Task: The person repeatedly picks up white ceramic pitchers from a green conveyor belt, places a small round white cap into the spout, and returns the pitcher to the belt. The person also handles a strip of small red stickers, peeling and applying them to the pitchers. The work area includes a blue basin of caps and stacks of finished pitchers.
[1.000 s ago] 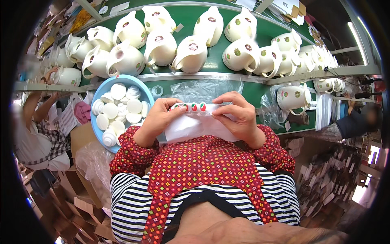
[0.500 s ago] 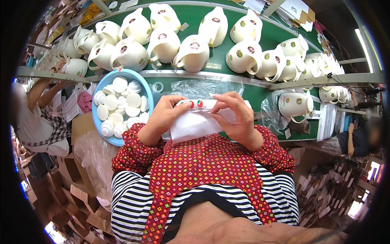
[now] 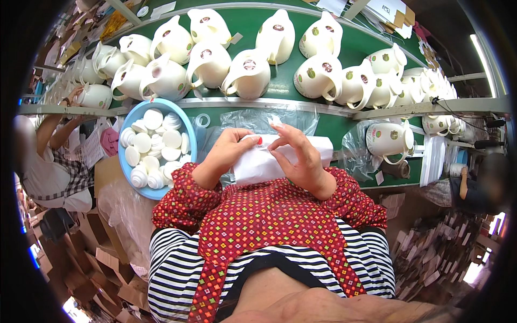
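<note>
My left hand (image 3: pixel 227 153) is closed on a folded white paper sheet (image 3: pixel 253 168) in front of my chest, its thumb on top. Beside that thumb tip shows a small red sticker (image 3: pixel 260 140) on the sheet. Over the sheet's right part is my right hand (image 3: pixel 300 161), its thumb and fingers apart, the fingertips close to the paper. One finger points up, and something small and white (image 3: pixel 276 123) shows at its tip; I cannot tell what it is. The sheet's right part (image 3: pixel 322 148) shows behind this hand.
To my left stands a blue basin (image 3: pixel 127 168) of round white lids (image 3: pixel 172 138). Cream jugs (image 3: pixel 249 75) with handles fill the raised green shelf (image 3: pixel 226 100). Clear plastic bags (image 3: pixel 353 145) and another jug (image 3: pixel 385 137) lie right of the sheet. People work at both sides.
My right hand has shifted left along the sheet, toward my left thumb, and its fingers have opened more. Two coloured stickers showed before; one red one shows now.
</note>
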`<move>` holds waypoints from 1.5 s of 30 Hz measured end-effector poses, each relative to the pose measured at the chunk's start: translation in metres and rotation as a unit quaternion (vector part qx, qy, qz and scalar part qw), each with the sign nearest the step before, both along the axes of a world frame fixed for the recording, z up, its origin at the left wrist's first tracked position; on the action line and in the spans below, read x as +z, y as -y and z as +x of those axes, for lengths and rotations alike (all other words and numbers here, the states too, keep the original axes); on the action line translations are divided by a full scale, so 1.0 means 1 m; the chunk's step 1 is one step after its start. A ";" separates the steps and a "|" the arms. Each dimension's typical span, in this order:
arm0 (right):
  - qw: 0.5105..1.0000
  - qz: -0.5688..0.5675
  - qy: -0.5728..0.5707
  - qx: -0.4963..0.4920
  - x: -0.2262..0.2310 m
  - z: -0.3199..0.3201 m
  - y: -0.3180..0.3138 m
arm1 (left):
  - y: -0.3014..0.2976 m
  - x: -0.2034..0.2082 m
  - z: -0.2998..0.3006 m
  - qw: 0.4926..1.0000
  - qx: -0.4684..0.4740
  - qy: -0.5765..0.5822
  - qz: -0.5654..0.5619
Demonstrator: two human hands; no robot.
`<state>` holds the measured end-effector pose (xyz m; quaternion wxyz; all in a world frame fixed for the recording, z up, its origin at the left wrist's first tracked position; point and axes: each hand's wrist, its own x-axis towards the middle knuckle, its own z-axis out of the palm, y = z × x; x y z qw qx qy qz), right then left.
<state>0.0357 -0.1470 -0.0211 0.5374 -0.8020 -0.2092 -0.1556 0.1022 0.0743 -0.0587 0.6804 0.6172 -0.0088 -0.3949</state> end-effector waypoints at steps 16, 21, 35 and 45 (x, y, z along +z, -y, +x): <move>0.962 0.072 -0.183 -0.190 -0.015 -0.013 0.062 | 0.099 -0.003 0.252 0.616 0.037 0.726 0.303; 0.953 0.066 -0.191 -0.227 -0.009 -0.018 0.066 | 0.141 -0.029 0.360 0.650 -0.276 0.531 0.468; 0.946 0.174 -0.142 -0.235 0.041 -0.018 0.082 | 0.140 0.032 0.367 0.916 -0.070 0.384 0.090; 0.962 0.220 -0.160 -0.026 0.087 -0.014 0.049 | 0.087 0.020 0.173 0.956 -0.234 -0.030 0.173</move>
